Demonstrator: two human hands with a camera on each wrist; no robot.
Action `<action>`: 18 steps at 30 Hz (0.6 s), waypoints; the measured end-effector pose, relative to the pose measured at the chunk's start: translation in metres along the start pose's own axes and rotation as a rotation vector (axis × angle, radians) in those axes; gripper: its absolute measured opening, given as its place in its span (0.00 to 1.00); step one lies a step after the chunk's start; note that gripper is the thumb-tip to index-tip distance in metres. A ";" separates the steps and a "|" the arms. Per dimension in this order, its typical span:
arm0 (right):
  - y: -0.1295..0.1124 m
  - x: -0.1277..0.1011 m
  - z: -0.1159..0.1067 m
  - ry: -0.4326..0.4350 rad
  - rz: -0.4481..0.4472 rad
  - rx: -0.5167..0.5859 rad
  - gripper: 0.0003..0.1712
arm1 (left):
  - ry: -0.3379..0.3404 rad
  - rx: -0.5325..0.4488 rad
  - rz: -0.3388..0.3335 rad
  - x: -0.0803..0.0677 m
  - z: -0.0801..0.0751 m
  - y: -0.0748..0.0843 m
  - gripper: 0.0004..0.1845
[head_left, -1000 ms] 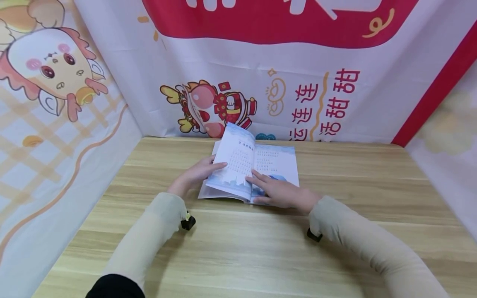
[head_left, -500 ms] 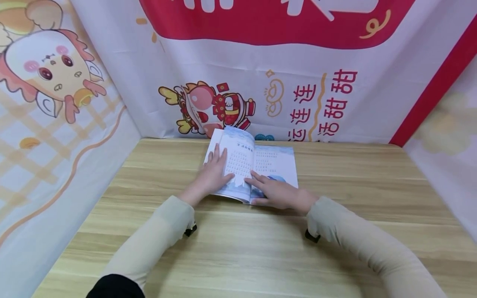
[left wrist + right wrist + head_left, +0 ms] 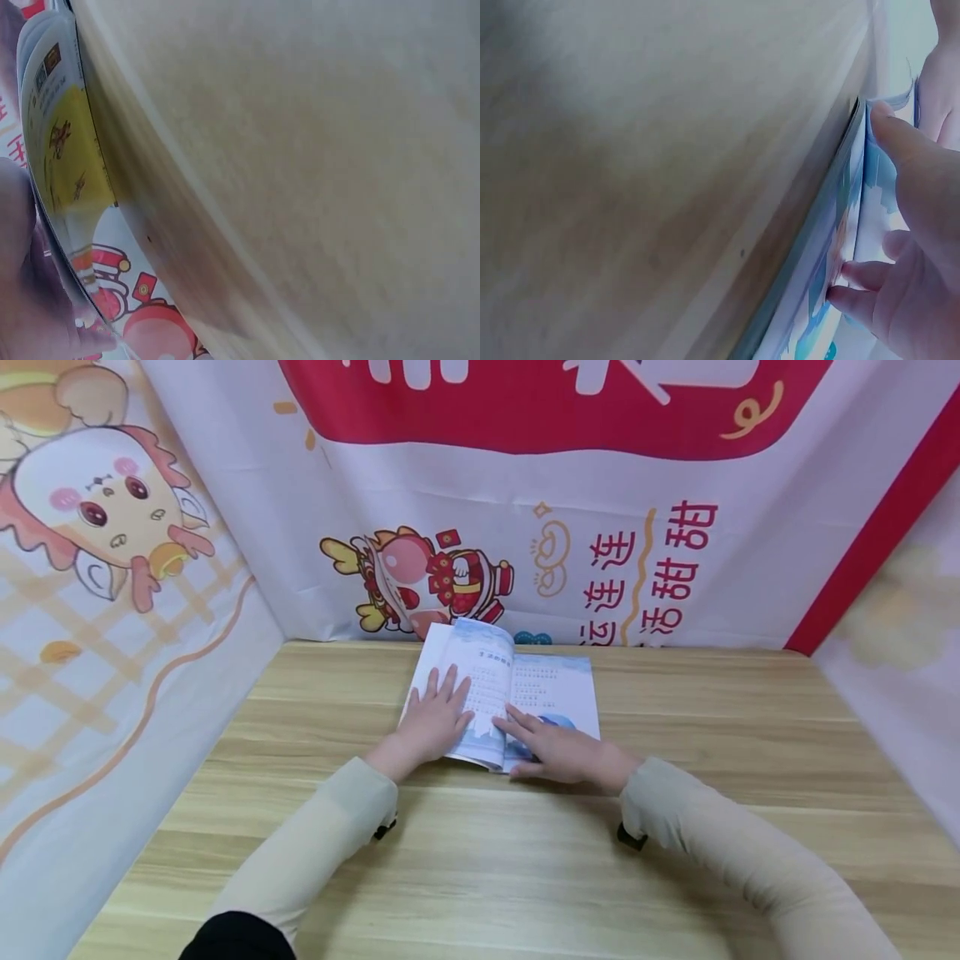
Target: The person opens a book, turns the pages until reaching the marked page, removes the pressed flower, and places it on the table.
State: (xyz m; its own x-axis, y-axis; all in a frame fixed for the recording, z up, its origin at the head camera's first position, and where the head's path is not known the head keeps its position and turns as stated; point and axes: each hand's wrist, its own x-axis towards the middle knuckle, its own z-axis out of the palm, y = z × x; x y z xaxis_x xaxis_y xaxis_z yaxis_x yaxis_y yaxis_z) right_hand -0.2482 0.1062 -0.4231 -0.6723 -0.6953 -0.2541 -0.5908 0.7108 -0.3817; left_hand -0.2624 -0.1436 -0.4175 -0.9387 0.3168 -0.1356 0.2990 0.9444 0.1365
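Note:
An open book (image 3: 555, 681) with blue-tinted printed pages lies at the back of the table, its left leaves bulging up a little near the spine. My left hand (image 3: 433, 720) rests on the left pages with its fingers straight and spread. Near the spine my right hand (image 3: 558, 749) touches the right page, fingers extended toward the fold. In the right wrist view, the thumb of the right hand (image 3: 922, 240) lies by the book's lower edge. The left wrist view catches part of the left hand (image 3: 19, 270) beside a page with a yellow picture (image 3: 71, 142).
The wooden table (image 3: 495, 860) runs up to a fabric backdrop (image 3: 300, 527) with a cartoon dragon and red lettering. Another printed cloth (image 3: 90, 652) hangs along the left side. A small black device (image 3: 632, 837) sits under the right cuff.
My left hand has stopped holding a raised page at its edge and now lies flat on the left pages, which have come down. My right hand has stayed almost in place.

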 end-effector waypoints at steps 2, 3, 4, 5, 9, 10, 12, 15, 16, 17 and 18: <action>0.004 -0.003 -0.001 -0.006 -0.002 0.014 0.50 | -0.018 -0.038 0.029 0.000 0.001 0.003 0.37; 0.006 -0.005 -0.002 -0.010 -0.001 0.021 0.50 | -0.027 -0.052 0.039 0.000 0.002 0.004 0.37; 0.009 -0.007 -0.002 -0.016 0.002 0.027 0.50 | -0.035 -0.057 0.046 0.000 0.002 0.005 0.37; 0.012 -0.009 -0.002 -0.020 0.003 0.033 0.50 | -0.039 -0.062 0.054 0.000 0.002 0.006 0.37; 0.024 -0.016 -0.002 -0.023 -0.007 0.046 0.51 | -0.046 -0.054 0.082 0.000 0.001 0.006 0.36; 0.026 -0.019 -0.003 -0.028 -0.004 0.049 0.51 | -0.044 -0.054 0.093 0.000 0.001 0.007 0.35; 0.029 -0.023 -0.004 -0.031 -0.013 0.055 0.51 | -0.044 -0.051 0.112 0.001 0.000 0.007 0.33; 0.032 -0.030 -0.006 -0.050 -0.001 0.063 0.50 | -0.055 -0.046 0.127 0.001 0.000 0.007 0.31; 0.034 -0.032 -0.006 -0.054 0.004 0.061 0.50 | -0.058 -0.047 0.128 0.002 0.000 0.008 0.31; 0.036 -0.034 -0.006 -0.056 0.004 0.059 0.49 | -0.062 -0.051 0.127 0.002 0.000 0.008 0.31; 0.037 -0.035 -0.006 -0.062 0.011 0.054 0.49 | -0.065 -0.059 0.128 0.002 -0.001 0.008 0.31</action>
State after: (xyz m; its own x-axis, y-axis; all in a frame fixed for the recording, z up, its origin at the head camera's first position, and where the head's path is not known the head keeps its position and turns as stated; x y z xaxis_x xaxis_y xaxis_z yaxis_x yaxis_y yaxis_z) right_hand -0.2493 0.1579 -0.4229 -0.6488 -0.6941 -0.3119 -0.5579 0.7126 -0.4255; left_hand -0.2619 -0.1359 -0.4157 -0.8802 0.4407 -0.1763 0.4029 0.8900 0.2137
